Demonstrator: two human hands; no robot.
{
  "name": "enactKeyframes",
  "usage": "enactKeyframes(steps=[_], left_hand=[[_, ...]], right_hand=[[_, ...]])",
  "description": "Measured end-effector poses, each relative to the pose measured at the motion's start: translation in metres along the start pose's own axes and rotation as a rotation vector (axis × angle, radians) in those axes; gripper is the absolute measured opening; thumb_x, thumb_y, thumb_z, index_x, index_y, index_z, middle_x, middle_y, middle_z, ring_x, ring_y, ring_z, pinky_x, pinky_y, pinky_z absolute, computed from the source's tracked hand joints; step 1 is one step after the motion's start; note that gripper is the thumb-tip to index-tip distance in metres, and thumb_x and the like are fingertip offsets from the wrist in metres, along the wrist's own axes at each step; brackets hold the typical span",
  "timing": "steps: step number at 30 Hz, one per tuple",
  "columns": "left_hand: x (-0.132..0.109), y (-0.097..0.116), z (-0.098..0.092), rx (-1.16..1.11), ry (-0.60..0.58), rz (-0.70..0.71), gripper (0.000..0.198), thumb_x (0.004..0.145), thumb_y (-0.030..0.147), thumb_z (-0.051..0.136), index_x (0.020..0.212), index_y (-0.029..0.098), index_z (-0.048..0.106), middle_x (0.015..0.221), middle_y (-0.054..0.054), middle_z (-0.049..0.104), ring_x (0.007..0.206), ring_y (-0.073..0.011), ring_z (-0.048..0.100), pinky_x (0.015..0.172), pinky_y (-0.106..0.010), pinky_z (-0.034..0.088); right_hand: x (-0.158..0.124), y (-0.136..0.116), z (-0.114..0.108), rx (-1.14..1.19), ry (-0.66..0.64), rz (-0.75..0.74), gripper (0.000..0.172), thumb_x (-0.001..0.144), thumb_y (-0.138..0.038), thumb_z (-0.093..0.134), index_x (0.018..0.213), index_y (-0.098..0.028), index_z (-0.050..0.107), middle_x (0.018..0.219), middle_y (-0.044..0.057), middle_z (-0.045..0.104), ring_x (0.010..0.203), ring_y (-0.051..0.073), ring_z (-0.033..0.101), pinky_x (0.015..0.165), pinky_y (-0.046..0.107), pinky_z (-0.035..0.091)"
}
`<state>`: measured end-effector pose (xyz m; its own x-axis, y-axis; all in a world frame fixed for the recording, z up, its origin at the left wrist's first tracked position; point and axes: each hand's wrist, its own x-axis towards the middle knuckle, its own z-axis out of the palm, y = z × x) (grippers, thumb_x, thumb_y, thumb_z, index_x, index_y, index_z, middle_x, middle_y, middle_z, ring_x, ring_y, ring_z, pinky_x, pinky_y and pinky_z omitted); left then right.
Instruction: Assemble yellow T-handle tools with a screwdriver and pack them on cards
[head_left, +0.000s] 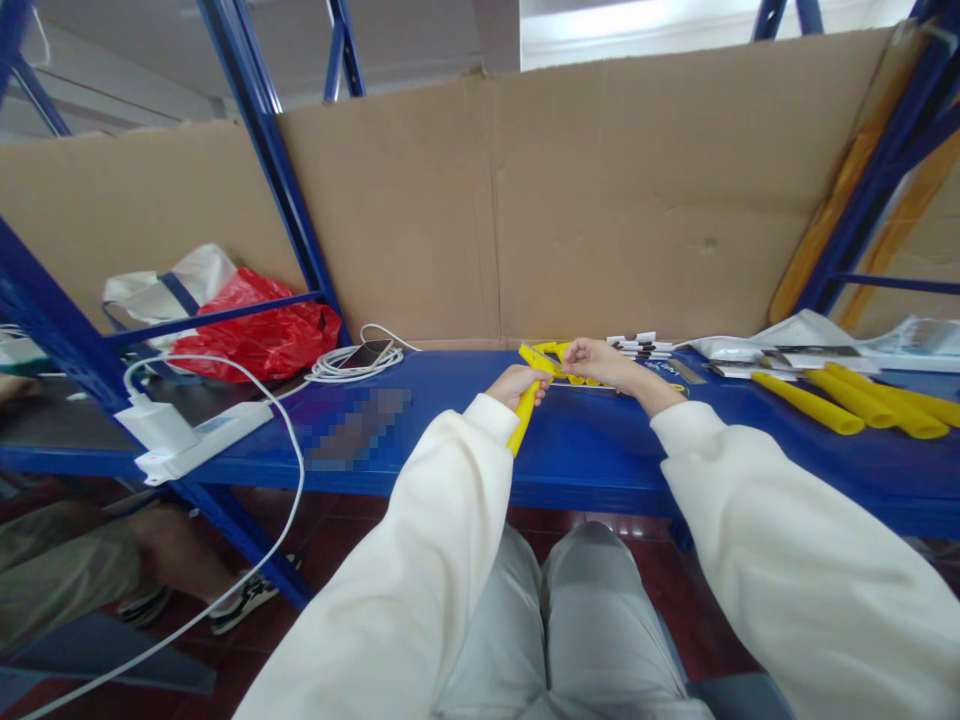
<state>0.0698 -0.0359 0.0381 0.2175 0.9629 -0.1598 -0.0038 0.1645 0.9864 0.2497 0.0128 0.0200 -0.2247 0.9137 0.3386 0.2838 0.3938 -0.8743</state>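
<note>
My left hand (517, 386) is closed around a yellow tapered handle (523, 425); the handle's lower end sticks out below the fist. Just above the fist a yellow flat piece (537, 359) shows, and I cannot tell whether it is one with the handle. Close by on the right, my right hand (592, 362) has its fingertips pinched together near that piece. What they hold, if anything, is too small to make out. Behind and under my hands lie more yellow parts (559, 348) on the blue table (450, 400), partly hidden by the right hand.
Several yellow tapered tubes (814, 402) lie at the right, in front of white plastic packaging (802, 330). Black-and-white packets (637, 346) are stacked by the cardboard wall (600, 200). At left are a coiled white cable (345, 366), a red bag (259, 320) and a power strip (214, 435).
</note>
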Motion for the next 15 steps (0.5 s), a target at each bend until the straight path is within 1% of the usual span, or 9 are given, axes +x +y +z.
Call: enactKeyframes(steps=[2,5,7,12,15], left_hand=[[-0.0011,0.0004,0.0008,0.008,-0.010,0.003,0.029,0.089,-0.002,0.059,0.067,0.017,0.057,0.045,0.005,0.047,0.037,-0.0074,0.040,0.041,-0.018,0.030],[-0.0040,0.0021,0.0021,0.027,-0.021,0.005,0.032,0.092,-0.002,0.056,0.065,0.016,0.056,0.045,0.005,0.046,0.037,-0.0068,0.039,0.041,-0.019,0.029],[-0.0050,0.0028,0.0025,0.037,-0.027,0.007,0.035,0.093,-0.001,0.056,0.064,0.016,0.055,0.045,0.005,0.046,0.038,-0.0065,0.039,0.042,-0.019,0.029],[-0.0021,0.0009,0.0019,0.027,-0.055,0.011,0.032,0.089,-0.002,0.060,0.064,0.017,0.055,0.047,0.005,0.048,0.038,-0.0066,0.039,0.041,-0.019,0.031],[-0.0002,-0.0004,0.0009,0.024,-0.068,0.005,0.031,0.090,-0.001,0.061,0.065,0.017,0.055,0.047,0.005,0.048,0.038,-0.0064,0.039,0.041,-0.018,0.030]], right_hand=[[0.0008,0.0017,0.0017,-0.020,0.010,0.014,0.030,0.065,-0.003,0.082,0.071,-0.021,0.058,0.067,-0.004,0.063,0.066,0.011,0.060,0.072,0.025,0.054],[0.0019,0.0050,0.0019,-0.038,0.019,0.024,0.031,0.066,0.001,0.080,0.072,-0.021,0.059,0.068,-0.003,0.063,0.068,0.013,0.062,0.076,0.027,0.057],[0.0027,0.0066,0.0020,-0.031,0.035,0.010,0.032,0.066,0.001,0.080,0.074,-0.021,0.059,0.069,-0.003,0.064,0.071,0.013,0.063,0.079,0.029,0.059],[0.0024,0.0058,0.0045,-0.049,0.095,-0.006,0.032,0.067,0.002,0.079,0.074,-0.021,0.058,0.070,-0.002,0.063,0.073,0.014,0.064,0.084,0.032,0.060],[-0.0001,0.0048,0.0058,-0.055,0.094,-0.016,0.032,0.067,-0.001,0.082,0.073,-0.022,0.058,0.071,-0.002,0.063,0.075,0.015,0.065,0.087,0.036,0.060]])
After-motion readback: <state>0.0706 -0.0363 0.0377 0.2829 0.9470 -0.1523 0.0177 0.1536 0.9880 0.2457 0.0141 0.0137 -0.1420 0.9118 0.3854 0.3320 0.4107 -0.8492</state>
